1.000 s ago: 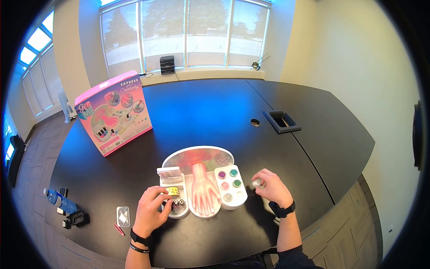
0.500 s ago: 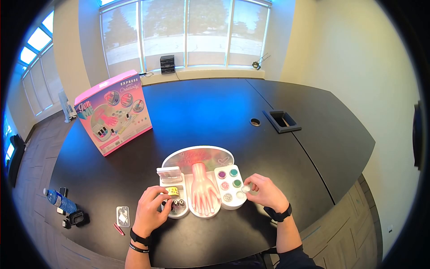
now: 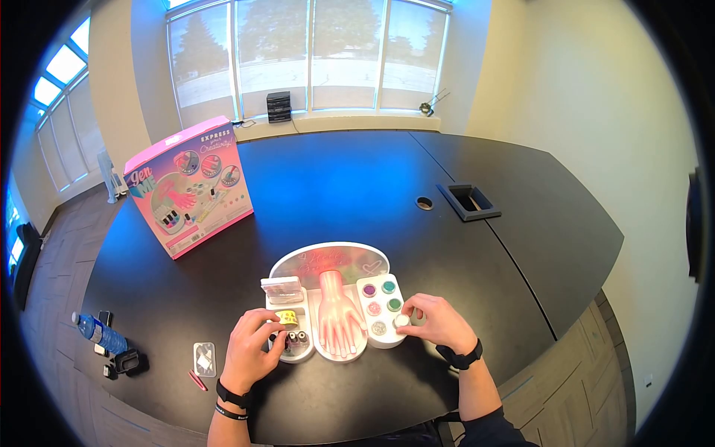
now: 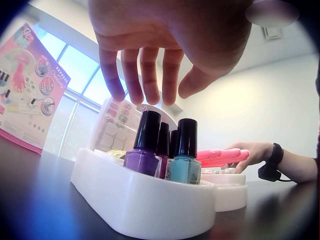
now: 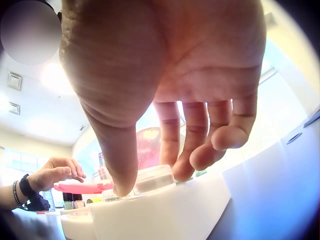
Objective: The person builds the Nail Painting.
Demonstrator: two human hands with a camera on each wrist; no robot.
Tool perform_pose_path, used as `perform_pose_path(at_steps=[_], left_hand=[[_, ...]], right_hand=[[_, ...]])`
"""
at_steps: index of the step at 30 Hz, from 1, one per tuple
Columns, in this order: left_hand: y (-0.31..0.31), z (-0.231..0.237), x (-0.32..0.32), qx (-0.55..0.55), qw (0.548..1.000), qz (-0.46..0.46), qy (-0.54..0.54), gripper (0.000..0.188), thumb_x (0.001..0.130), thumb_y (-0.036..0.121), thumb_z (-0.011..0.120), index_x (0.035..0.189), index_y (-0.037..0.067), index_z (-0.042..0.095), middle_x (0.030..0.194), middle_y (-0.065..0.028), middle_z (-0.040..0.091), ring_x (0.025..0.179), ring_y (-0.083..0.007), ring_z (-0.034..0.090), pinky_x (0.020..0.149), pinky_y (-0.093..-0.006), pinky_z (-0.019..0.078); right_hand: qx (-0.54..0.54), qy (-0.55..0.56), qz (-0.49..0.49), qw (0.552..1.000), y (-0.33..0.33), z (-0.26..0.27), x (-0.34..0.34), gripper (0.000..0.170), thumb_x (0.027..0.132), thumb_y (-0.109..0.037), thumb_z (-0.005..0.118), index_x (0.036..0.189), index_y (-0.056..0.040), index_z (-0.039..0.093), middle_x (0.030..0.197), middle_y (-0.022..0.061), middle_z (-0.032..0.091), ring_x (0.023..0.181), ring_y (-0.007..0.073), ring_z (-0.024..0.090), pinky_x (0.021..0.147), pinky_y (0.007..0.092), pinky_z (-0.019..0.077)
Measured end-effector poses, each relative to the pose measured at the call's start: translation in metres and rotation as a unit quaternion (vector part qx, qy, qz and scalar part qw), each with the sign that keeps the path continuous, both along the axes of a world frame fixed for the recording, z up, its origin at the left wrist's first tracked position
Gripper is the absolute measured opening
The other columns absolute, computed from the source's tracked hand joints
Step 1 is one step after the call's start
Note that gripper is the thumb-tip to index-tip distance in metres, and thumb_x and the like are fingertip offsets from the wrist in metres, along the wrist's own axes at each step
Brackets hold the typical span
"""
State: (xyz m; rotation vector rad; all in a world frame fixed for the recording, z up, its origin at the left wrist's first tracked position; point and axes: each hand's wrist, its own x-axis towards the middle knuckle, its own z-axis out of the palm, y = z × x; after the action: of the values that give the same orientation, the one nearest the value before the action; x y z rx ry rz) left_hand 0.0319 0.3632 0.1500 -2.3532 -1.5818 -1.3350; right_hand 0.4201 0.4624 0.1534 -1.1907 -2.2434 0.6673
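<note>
My right hand [image 3: 445, 326] pinches a small clear round jar [image 5: 154, 180] with pale contents between thumb and fingers. The jar sits at the lower right corner of the white holder [image 3: 386, 343], beside purple, green, pink and silver glitter jars [image 3: 379, 328]. Over the left end of the white stand [image 4: 145, 210] hovers my left hand [image 3: 252, 346], fingers hanging loosely with nothing held. Below it stand black-capped nail polish bottles, one purple [image 4: 142, 161] and one teal [image 4: 185, 169]. A pink model hand [image 3: 340, 316] lies palm down in the middle, near a yellow patterned roll [image 3: 287, 318].
A pink box [image 3: 190, 190] stands at the back left of the dark table [image 3: 320, 194]. To the left are a water bottle [image 3: 103, 334], a clear small case [image 3: 205, 360] and a pink tool [image 3: 197, 381]. A cable opening [image 3: 471, 203] is set in the table at the right.
My right hand has moved left with the small jar, from beside the holder to its lower right corner, and has lowered it there. The left hand stays in place.
</note>
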Motion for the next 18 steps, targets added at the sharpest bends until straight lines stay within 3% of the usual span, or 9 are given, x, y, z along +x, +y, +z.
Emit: perform_pose_path(at_steps=[7, 18], left_hand=[[0.0009, -0.0014, -0.0003, 0.005, 1.0, 0.003, 0.003, 0.013, 0.085, 0.004, 0.082, 0.095, 0.004, 0.074, 0.108, -0.0098, 0.074, 0.107, -0.0339, 0.072, 0.093, -0.0459, 0.0579], [0.0012, -0.0021, -0.0008, 0.008, 1.0, 0.0, 0.004, 0.012, 0.086, 0.003, 0.082, 0.095, 0.004, 0.074, 0.108, -0.0097, 0.073, 0.105, -0.0338, 0.071, 0.091, -0.0457, 0.0574]], right_hand=[[-0.012, 0.004, 0.012, 1.0, 0.0034, -0.0049, 0.0004, 0.038, 0.083, -0.028, 0.098, 0.099, -0.004, 0.073, 0.093, 0.006, 0.073, 0.077, 0.0213, 0.065, 0.073, 0.0363, 0.0552], [-0.018, 0.024, 0.02, 0.999, 0.0034, -0.005, 0.0032, 0.034, 0.086, -0.025, 0.095, 0.103, -0.0039, 0.074, 0.093, 0.0055, 0.071, 0.076, 0.0188, 0.063, 0.072, 0.0348, 0.0531]])
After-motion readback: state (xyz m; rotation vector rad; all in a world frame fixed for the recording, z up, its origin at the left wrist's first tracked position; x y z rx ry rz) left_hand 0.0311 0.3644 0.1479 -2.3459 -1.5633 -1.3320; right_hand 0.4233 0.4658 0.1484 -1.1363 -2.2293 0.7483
